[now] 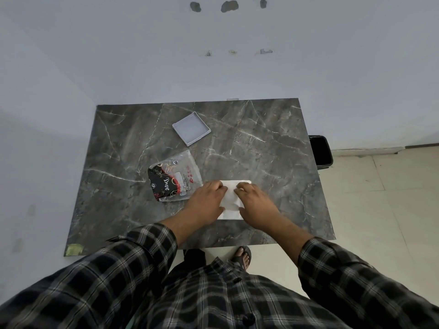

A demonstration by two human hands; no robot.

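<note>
White napkin (231, 202), one, pinched by the left hand (208, 201) and right hand (257, 203); one wrapper (174, 179), one tray (191, 128) nearby.

thing: white paper sheet (230, 203), rectangular, soft
pose: flat, long side near-to-far
place: near middle, right before me

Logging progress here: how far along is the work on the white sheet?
Done: the printed packet lies aside on the table. In hand: the left hand and right hand rest on the white sheet, fingers bent at its far part; pinching or pressing, unclear. Left: the grey tray beyond holds nothing yet.
</note>
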